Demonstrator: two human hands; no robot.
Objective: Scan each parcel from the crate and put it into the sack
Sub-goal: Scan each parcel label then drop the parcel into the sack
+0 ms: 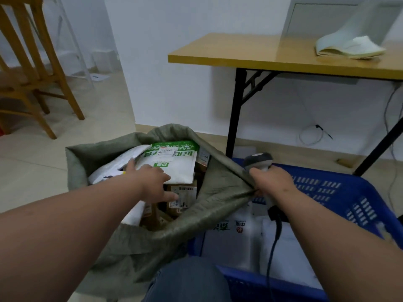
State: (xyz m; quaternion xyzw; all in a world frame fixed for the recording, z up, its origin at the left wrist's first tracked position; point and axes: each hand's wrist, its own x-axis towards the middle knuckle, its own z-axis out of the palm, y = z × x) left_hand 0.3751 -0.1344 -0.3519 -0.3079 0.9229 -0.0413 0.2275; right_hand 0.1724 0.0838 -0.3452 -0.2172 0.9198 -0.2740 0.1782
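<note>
We note beige tiled floor (32, 158), white wall (174, 83), yellow wooden worktop (250, 53). Left hand (150, 179) spread wide over olive woven sack (196, 214); right hand (272, 179) grips grey handheld scanner (258, 160) and the sack's rim.

The white parcel (234, 227) in the crate (340, 192) reads "中国", upside down.

Matt woven cloth sack (209, 216), glossy plastic crate (340, 188) — slotted walls, smooth wooden tabletop (250, 51), paper-labelled cardboard parcel (183, 196)
</note>
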